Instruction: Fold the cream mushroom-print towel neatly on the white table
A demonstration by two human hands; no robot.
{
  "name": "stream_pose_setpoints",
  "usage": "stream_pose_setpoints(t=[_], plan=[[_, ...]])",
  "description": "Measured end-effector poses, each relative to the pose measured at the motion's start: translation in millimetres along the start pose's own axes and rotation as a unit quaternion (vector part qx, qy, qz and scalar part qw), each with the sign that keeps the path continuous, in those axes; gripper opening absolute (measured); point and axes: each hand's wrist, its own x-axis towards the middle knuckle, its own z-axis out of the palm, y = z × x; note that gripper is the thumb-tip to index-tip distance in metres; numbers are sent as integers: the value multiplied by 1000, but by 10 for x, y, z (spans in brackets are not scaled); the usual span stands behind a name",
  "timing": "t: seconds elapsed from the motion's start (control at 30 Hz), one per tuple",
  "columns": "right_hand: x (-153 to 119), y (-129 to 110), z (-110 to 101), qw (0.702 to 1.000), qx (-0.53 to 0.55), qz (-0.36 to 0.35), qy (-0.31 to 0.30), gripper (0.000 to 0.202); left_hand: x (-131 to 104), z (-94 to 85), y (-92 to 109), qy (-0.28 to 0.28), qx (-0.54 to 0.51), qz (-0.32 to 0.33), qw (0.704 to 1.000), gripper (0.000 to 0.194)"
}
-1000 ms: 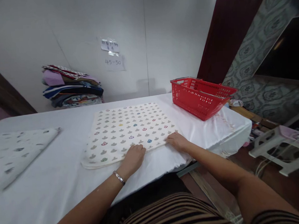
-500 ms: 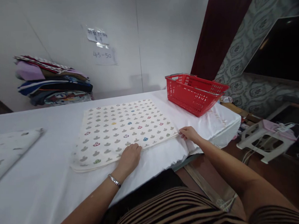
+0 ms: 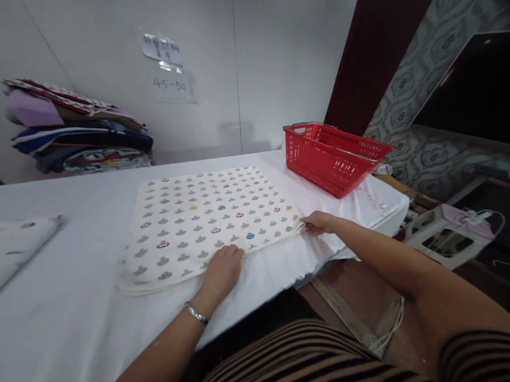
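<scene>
A cream cloth [image 3: 205, 217] with rows of grey mushroom-like or car-like prints and a few coloured ones lies folded flat on the white-covered table. On its near edge, left of the middle, my left hand [image 3: 223, 269] presses down with its fingers together and bent over the edge. The fingertips of that hand are hidden. At the near right corner, my right hand [image 3: 320, 222] pinches the cloth's layers between thumb and fingers. The layered edges show slightly apart at that corner.
Another folded printed cloth [image 3: 14, 249] lies at the left. A red shopping basket [image 3: 322, 161] stands at the table's back right. Folded textiles [image 3: 82, 132] are stacked against the wall. Right of the table, on the floor, stands a white stool [image 3: 439, 237] with cables.
My right hand has moved slightly left onto the corner of the cloth and closed more tightly there; the corner's layers have shifted. My left hand stays in place. The view has tilted a little.
</scene>
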Motion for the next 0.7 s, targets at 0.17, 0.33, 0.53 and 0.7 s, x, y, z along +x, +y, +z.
stream_pose_setpoints(t=[0.17,0.33,0.53,0.7], plan=[[-36,-56,3,1000,-15,15,-14,30,-5,2,-9,-9,-6,1,1000,27],[-26,-13,-9,996,-64,-44,39,22,-16,-5,-19,0,-26,7,1000,28],[88,94,-25,964,-199,-108,142,14,13,-42,57,-11,-49,37,998,27],[0,164,88,928,-283,-144,193,12,20,-18,76,-11,-46,30,998,27]])
